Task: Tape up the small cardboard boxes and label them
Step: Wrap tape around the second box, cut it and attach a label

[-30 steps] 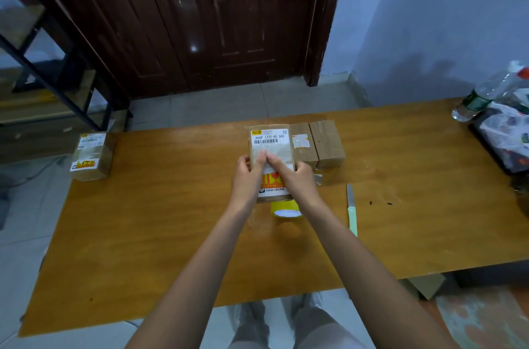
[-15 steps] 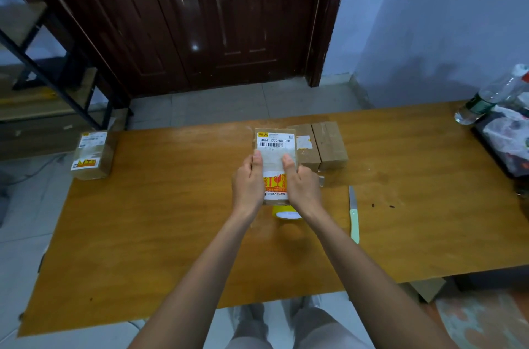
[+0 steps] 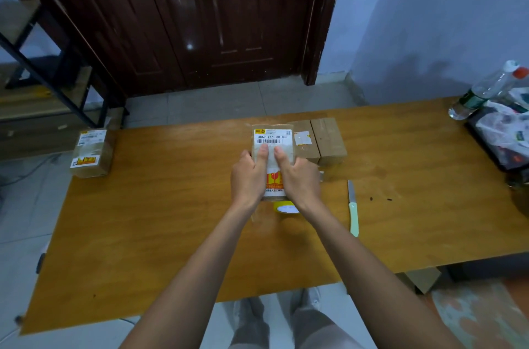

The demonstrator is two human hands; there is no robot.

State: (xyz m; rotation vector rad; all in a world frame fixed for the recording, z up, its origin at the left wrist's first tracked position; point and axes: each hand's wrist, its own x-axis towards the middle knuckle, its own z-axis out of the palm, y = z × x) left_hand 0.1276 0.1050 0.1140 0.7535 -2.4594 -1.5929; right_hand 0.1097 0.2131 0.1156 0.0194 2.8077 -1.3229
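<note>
wooden table (image 3: 160, 222) bears a green-handled knife (image 3: 353, 209), lying flat, blade pointing away. clear plastic bottle (image 3: 483, 91) leans at far right corner, next to crumpled plastic bags (image 3: 503, 131). dark wooden door (image 3: 200, 13) behind; black metal shelf frame (image 3: 43, 74) at left.

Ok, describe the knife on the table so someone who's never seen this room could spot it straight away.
Start at the long wooden table. Just right of the person's right hand and the yellow tape roll, the knife lies flat, pointing away. Its pale green handle sets it apart from the brown boxes nearby.
</note>
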